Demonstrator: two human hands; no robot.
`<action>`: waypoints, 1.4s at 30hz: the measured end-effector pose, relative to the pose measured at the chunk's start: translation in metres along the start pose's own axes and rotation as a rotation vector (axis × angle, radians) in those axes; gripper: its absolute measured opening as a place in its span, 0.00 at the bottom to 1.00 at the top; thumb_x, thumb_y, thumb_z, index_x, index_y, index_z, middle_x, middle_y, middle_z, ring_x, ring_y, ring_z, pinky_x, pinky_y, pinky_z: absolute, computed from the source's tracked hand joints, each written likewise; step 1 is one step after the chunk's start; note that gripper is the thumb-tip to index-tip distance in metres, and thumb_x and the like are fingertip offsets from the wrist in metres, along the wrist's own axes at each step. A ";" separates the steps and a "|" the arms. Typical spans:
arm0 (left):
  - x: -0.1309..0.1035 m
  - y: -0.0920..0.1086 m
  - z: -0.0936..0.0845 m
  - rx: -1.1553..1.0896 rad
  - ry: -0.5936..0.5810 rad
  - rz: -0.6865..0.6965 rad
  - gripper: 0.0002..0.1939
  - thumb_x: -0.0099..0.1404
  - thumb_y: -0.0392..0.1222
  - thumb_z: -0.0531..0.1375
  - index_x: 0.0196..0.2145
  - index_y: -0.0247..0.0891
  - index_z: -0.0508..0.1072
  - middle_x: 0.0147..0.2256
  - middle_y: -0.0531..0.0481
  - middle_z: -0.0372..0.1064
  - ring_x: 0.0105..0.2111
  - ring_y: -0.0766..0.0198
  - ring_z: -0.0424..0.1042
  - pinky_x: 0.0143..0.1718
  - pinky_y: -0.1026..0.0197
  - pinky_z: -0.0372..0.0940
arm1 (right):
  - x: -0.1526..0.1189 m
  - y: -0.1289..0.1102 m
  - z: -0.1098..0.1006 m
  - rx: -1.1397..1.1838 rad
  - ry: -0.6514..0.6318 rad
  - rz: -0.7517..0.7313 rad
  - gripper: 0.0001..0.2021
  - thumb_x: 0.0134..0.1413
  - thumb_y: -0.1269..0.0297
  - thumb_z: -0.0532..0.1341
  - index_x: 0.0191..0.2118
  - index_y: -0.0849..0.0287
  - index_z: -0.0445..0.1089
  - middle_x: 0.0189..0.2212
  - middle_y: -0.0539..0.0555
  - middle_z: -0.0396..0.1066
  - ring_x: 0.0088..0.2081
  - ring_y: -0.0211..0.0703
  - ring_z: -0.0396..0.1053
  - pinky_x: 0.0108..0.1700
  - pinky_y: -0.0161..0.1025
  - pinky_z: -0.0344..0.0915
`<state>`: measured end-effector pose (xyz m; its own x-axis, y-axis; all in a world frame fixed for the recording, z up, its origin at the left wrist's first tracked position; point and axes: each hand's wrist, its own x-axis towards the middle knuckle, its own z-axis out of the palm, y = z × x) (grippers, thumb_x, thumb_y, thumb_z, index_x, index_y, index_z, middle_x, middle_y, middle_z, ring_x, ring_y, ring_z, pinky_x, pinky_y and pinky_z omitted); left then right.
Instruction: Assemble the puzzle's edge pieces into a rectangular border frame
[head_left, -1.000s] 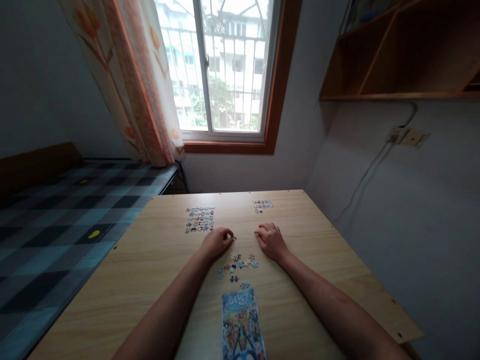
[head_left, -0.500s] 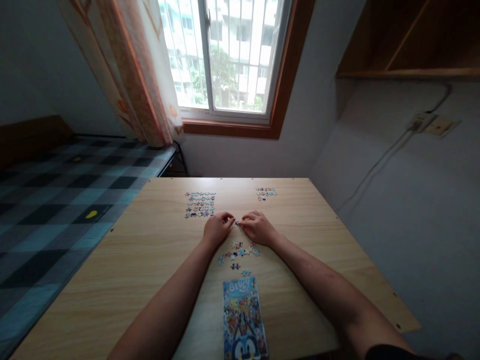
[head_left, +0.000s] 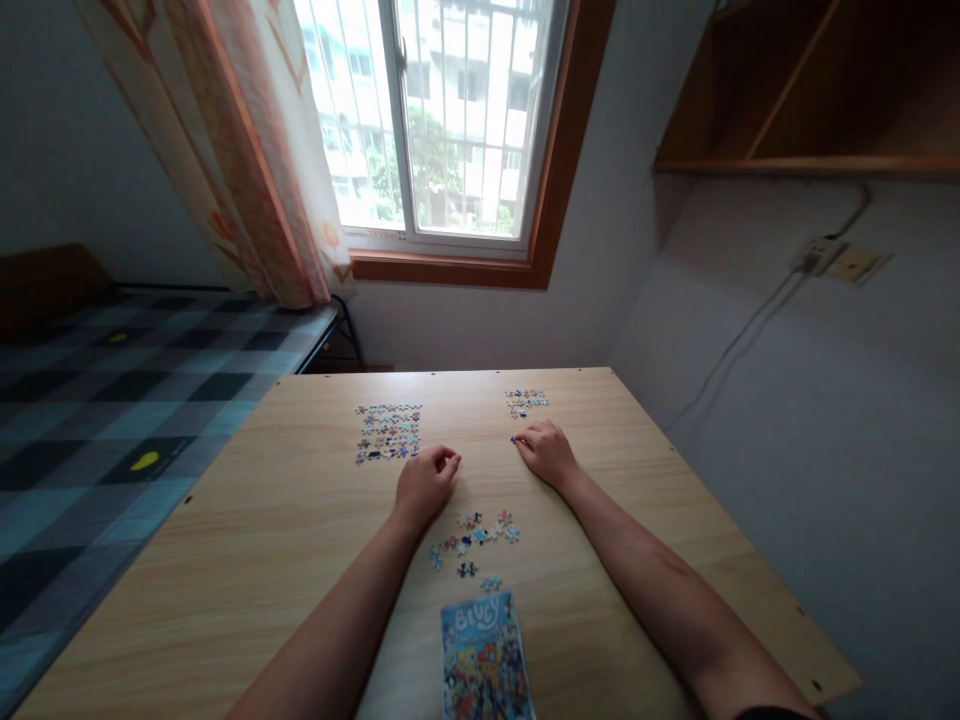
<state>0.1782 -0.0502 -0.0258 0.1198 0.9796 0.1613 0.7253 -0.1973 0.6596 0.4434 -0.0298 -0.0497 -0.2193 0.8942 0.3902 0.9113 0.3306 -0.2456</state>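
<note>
My right hand [head_left: 549,452] pinches a small blue jigsaw puzzle piece [head_left: 514,440] at its fingertips, just below a small group of puzzle pieces [head_left: 527,399] at the far right. My left hand [head_left: 429,482] rests on the table with its fingers curled together; whether anything is in them is hidden. Beside it, up and to the left, lie several rows of puzzle pieces [head_left: 388,432]. Loose pieces [head_left: 480,536] are scattered between my forearms. Closest to me is a blue picture box [head_left: 486,655] marked "Bluey".
All of this lies on a light wooden table [head_left: 285,520]. A bed with a checked cover [head_left: 187,370] stands to the left. Behind are a curtain [head_left: 240,180] and a barred window [head_left: 450,130]. A shelf [head_left: 810,165] and a socket with a cable [head_left: 817,258] are on the right wall.
My right hand has moved right, away from my left hand, carrying the blue puzzle piece toward the far-right group. My left hand stays near the rows. The view has tilted up slightly.
</note>
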 end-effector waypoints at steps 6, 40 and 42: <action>0.001 0.001 0.000 -0.020 0.006 -0.016 0.11 0.64 0.46 0.58 0.32 0.39 0.78 0.25 0.51 0.72 0.28 0.62 0.69 0.32 0.61 0.57 | 0.013 0.047 -0.004 -0.028 0.024 0.128 0.08 0.61 0.68 0.61 0.38 0.56 0.80 0.38 0.56 0.78 0.44 0.47 0.69 0.50 0.41 0.62; 0.000 0.002 -0.003 -0.007 -0.012 -0.044 0.12 0.64 0.45 0.57 0.32 0.39 0.79 0.29 0.49 0.75 0.30 0.60 0.71 0.33 0.61 0.58 | 0.025 0.060 0.016 0.074 0.164 0.247 0.08 0.57 0.67 0.62 0.39 0.56 0.80 0.39 0.56 0.75 0.45 0.49 0.67 0.49 0.41 0.64; 0.000 0.004 -0.004 -0.005 -0.014 -0.046 0.12 0.64 0.45 0.57 0.32 0.38 0.79 0.28 0.49 0.75 0.30 0.60 0.71 0.33 0.61 0.58 | 0.025 0.059 0.016 0.068 0.172 0.256 0.07 0.57 0.65 0.63 0.36 0.56 0.80 0.38 0.56 0.75 0.44 0.50 0.67 0.47 0.41 0.63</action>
<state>0.1786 -0.0514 -0.0207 0.0958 0.9881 0.1205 0.7271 -0.1522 0.6694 0.4863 0.0166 -0.0683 0.0815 0.8890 0.4507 0.9026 0.1260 -0.4117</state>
